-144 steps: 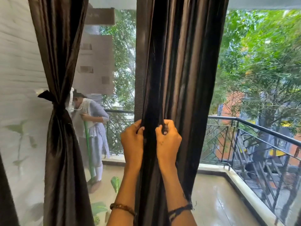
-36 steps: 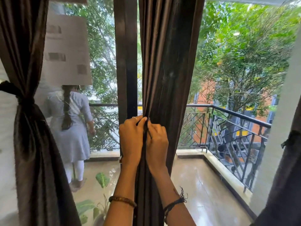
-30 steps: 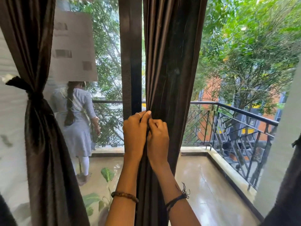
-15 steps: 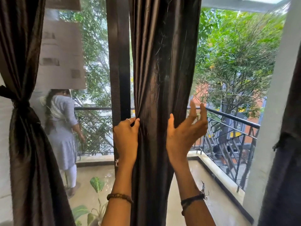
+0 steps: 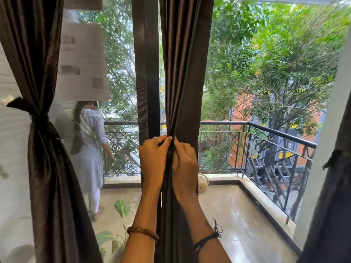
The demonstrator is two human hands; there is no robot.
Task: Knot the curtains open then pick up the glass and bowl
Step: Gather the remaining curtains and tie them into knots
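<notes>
Middle curtain [image 5: 182, 73] gathered, probably for knotting; left hand [image 5: 152, 164] and right hand [image 5: 185, 168] fingers pinching folds; tying next.

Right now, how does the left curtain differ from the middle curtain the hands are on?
The left curtain is already cinched with a tie at its waist; the middle curtain shows no tie yet. The left curtain hangs untouched, while the middle curtain is bunched between the left hand and right hand. The left curtain flares below its tie; the middle curtain drops straight. Both are dark brown, glossy and pleated.
</notes>
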